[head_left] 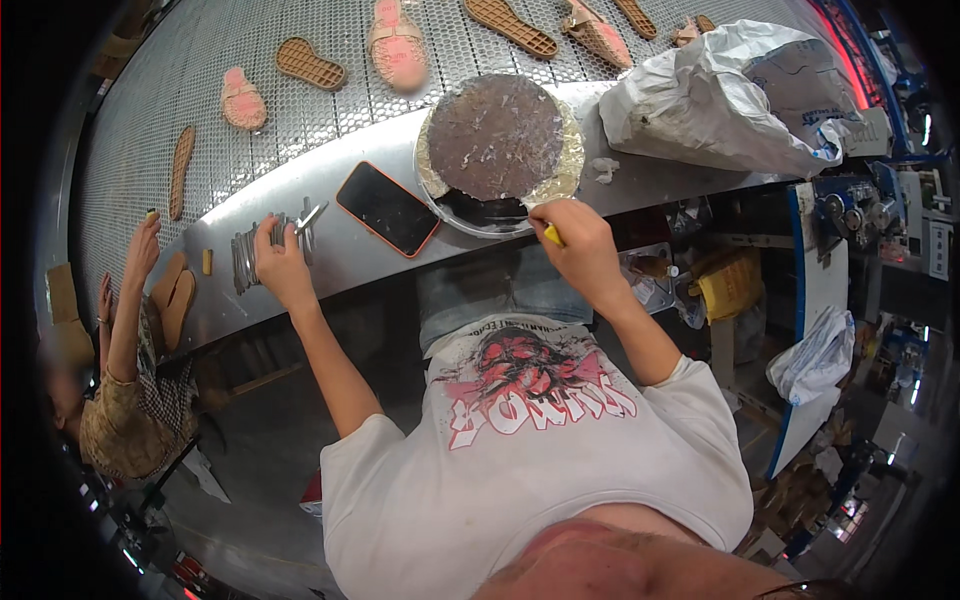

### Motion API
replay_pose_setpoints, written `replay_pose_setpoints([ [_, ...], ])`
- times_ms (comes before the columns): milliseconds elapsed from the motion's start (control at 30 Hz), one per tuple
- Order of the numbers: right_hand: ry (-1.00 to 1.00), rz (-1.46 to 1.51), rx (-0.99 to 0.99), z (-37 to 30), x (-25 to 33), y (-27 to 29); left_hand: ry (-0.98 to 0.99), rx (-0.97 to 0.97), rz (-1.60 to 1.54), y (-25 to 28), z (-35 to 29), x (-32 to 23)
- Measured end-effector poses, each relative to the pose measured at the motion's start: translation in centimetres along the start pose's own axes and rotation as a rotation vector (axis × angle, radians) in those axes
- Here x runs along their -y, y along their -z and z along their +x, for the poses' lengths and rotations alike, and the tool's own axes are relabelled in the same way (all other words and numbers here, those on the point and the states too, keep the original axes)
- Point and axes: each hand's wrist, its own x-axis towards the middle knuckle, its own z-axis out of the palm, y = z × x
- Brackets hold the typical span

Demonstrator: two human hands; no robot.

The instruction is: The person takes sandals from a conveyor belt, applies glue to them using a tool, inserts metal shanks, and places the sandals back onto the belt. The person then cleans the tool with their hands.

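My left hand [283, 268] is over a row of thin grey strips [243, 262] near the table's front edge, its fingers bent and pinching at one of them. Beside its thumb lies a shiny, pointed metal piece [310, 218]. My right hand [580, 245] is closed round a tool with a yellow handle [553, 235]; its working end is hidden. That hand is at the front right rim of a round, clear tub [470, 222]. A dark, flake-covered disc [497, 135] tops the tub, with crinkled yellowish film [570, 150] around it.
A black phone [388, 208] in an orange case lies between the strips and the tub. Sandal uppers [398, 50] and brown soles [311, 63] ride on the mesh conveyor [330, 110]. A white sack [720, 100] stands right. A co-worker's arm [128, 300] reaches in from the left.
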Motion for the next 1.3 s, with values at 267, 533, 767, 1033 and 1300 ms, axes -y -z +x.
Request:
replay_pose_setpoints([
  [267,0.203,-0.214,0.364,1.4,0.3,-1.1,0.146,0.194,-0.436,-6.0,4.4,-5.7],
  [533,-0.062,0.141,0.354,5.3,2.4,3.1,0.069,0.435,-0.699,-20.1,16.3,-6.7],
  [767,-0.365,0.512,0.274,14.1,1.3,2.8,0.099,0.677,-0.796,-26.2,18.7,-6.2],
  [1033,0.017,0.107,0.081,26.4,-4.2,-7.6,-0.107,0.768,-0.665,-27.4,18.9,-6.0],
  [1300,0.355,-0.166,0.082,29.4,-8.4,-12.9,0.31,0.967,-0.868,-24.7,19.4,-7.1],
])
